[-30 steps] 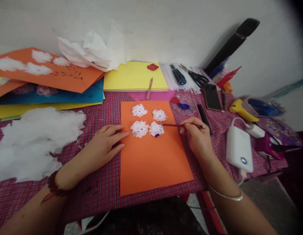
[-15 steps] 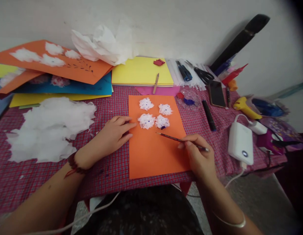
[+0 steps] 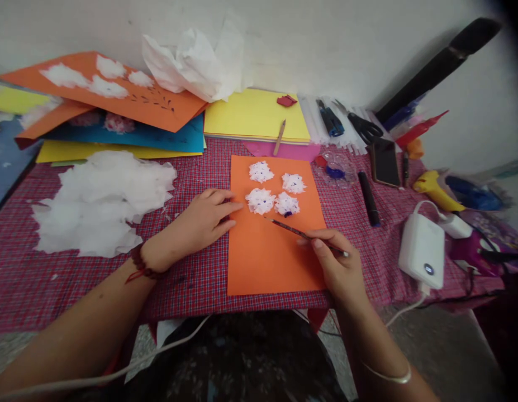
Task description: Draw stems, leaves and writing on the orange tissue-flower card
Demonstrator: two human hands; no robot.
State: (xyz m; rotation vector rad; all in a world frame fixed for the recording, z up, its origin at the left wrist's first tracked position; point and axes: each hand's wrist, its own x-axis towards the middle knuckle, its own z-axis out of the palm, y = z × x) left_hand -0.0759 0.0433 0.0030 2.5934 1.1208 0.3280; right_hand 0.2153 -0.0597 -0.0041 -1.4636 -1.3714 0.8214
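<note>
An orange paper sheet (image 3: 265,257) lies before me, bearing several white tissue flowers (image 3: 260,201) with blue-violet specks. The lower right flower (image 3: 287,204) has a darker blue blot at its bottom edge. Between thumb and fingers, my right hand (image 3: 338,262) grips a thin paintbrush (image 3: 290,228), its tip pointing left, just below the lower left flower. I cannot tell whether the tip touches the paper. My left hand (image 3: 204,220) rests with fingers spread, fingertips on the sheet's left edge. A clear palette (image 3: 346,170) with red and blue paint sits beyond the sheet's upper right corner.
White tissue layers (image 3: 103,206) lie at left, below stacked coloured papers (image 3: 158,114). Behind are a yellow paper stack (image 3: 250,117) and a wooden stick (image 3: 279,138). On the right are scissors (image 3: 365,127), a phone (image 3: 385,162), a black marker (image 3: 369,199) and a white power bank (image 3: 422,248).
The view has shifted, so the table's things appear farther right. Relative to the sheet, the brush tip has moved left, toward the lower left flower. My left hand keeps its place at the edge.
</note>
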